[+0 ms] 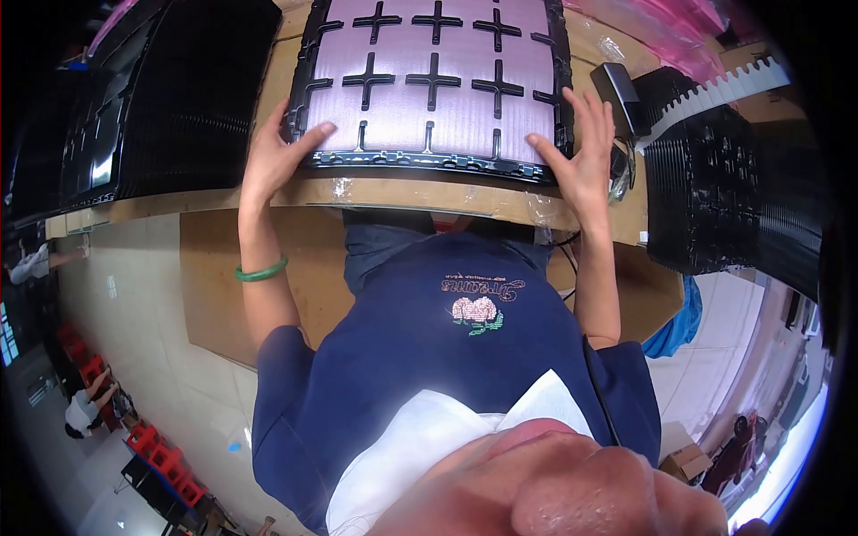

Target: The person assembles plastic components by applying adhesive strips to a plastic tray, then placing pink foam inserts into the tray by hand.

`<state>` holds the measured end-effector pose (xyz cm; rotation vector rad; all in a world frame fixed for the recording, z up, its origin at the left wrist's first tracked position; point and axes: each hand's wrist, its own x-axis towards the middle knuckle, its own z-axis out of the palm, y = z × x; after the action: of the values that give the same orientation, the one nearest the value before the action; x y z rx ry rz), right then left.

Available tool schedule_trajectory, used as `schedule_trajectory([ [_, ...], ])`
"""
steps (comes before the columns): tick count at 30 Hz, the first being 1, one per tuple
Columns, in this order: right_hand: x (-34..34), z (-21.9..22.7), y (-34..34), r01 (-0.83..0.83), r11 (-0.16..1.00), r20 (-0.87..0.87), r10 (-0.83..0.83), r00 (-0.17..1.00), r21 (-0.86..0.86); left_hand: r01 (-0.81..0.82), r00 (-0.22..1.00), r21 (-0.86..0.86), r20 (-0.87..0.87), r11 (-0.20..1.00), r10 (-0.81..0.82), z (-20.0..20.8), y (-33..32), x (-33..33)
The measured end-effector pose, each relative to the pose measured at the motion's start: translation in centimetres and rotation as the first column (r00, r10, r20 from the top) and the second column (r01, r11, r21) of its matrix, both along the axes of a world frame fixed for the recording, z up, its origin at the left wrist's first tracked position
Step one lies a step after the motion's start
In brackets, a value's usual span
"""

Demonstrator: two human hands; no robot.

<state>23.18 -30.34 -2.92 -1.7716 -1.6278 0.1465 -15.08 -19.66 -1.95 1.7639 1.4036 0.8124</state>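
Head view: black tray (429, 163) between left hand (277, 159) and right hand (585, 177).
Both touch its near corners, equally close, fingers spread; gripping or not, cannot tell.

Left hand (275, 159): spread at near left corner of black tray (429, 162); thumb over pink surface (402, 112), fingers along outer side.
Right hand (583, 165): spread at near right corner; thumb pointing inward.
Tray: black crosses across the pink; lies on brown table (402, 193).
Left forearm: green bangle (261, 271).
Tray's left: black stack (210, 98).
Tray's right: small black box (620, 96), white toothed strip (715, 93), ridged black pile (702, 179).
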Motion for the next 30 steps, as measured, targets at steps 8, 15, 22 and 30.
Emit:
schedule_trajectory([
  [8, 0.0, 0.7, 0.4, -0.096, 0.993, -0.019, 0.095, 0.995, -0.075, 0.044, 0.989, -0.019, -0.142, 0.999, -0.046, 2.1, -0.5, 0.9],
  [15, 5.7, 1.0, 11.2, -0.141, 0.983, 0.019, 0.139, 0.990, 0.120, -0.196, 0.976, -0.193, 0.054, 0.962, 0.209, 0.0, -0.7, -0.5],
  [22, 8.9, -4.6, 26.4, 0.273, 0.962, 0.234, -0.263, 0.936, -0.009, -0.227, 0.960, -0.144, 0.134, 0.963, 0.246, -2.1, 0.1, 0.2],
  [30, 8.1, -2.1, 21.3, 0.176, 0.963, 0.409, -0.246, 0.879, 0.203, -0.199, 0.951, -0.194, 0.198, 0.961, 0.237, -2.4, -0.3, -0.3],
])
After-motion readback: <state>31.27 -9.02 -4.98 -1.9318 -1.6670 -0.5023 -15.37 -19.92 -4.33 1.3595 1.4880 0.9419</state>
